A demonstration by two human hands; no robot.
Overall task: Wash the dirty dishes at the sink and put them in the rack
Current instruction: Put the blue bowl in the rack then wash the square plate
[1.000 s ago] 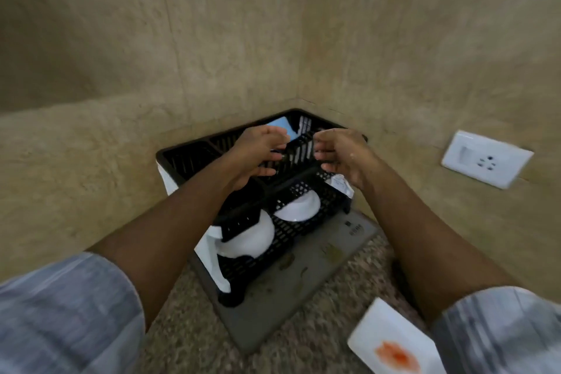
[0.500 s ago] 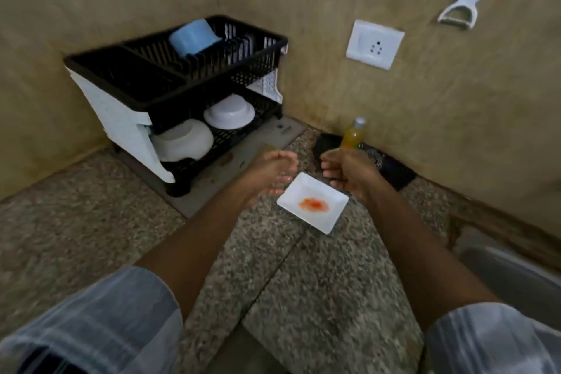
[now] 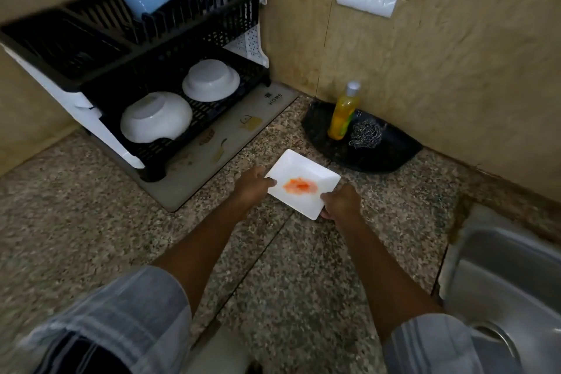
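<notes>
1. The left hand (image 3: 253,184) pinches the nine o'clock edge of the square plate (image 3: 303,182).
2. The plate, on the bench (image 3: 303,267), looks rigid, light, breakable and sauce-slick; its clean rims give the safest hold.
3. The right hand (image 3: 341,202) pinches its four o'clock corner.
</notes>
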